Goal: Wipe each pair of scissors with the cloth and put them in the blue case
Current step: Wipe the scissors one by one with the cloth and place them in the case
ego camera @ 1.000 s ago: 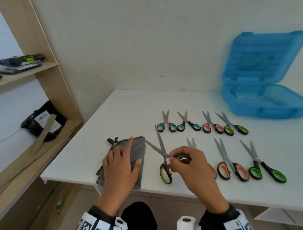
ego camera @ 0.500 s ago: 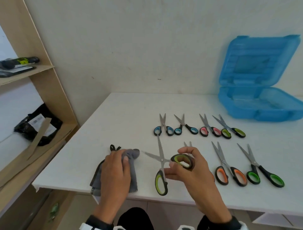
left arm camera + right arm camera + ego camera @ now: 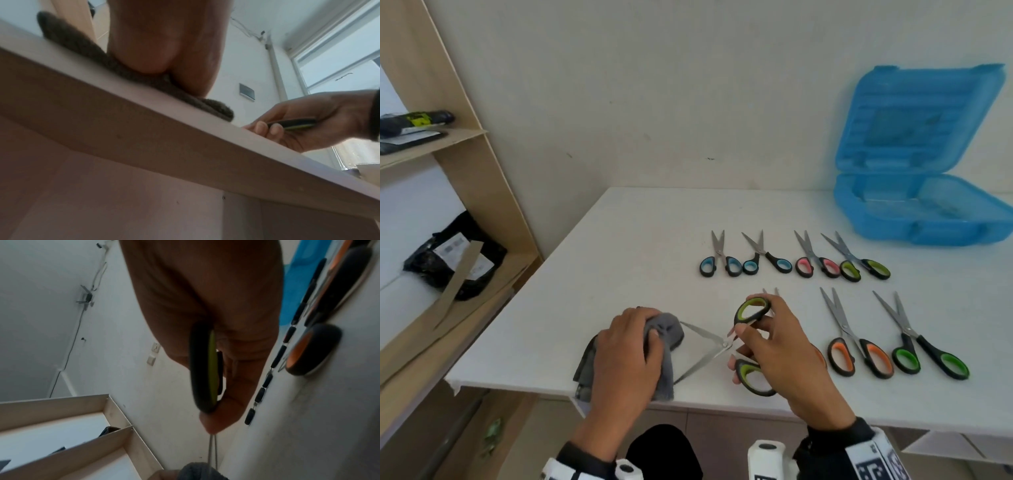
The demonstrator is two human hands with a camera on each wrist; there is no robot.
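Near the table's front edge my left hand grips the bunched grey cloth, whose tail lies on the table. My right hand holds the lime-green-handled scissors by both handles, blades spread wide and pointing left. The upper blade tip touches the cloth. In the right wrist view the lime handle sits in my fingers and the blades run down to the cloth. The blue case stands open at the back right.
Several more scissors lie in two rows on the white table: blue, pink, orange, green. One pair is mostly hidden under my right hand. A wooden shelf unit stands close on the left.
My right hand lifted and turned the lime scissors so the spread blades point left. My left hand went from lying flat on the cloth to gripping it bunched at the blade tip.
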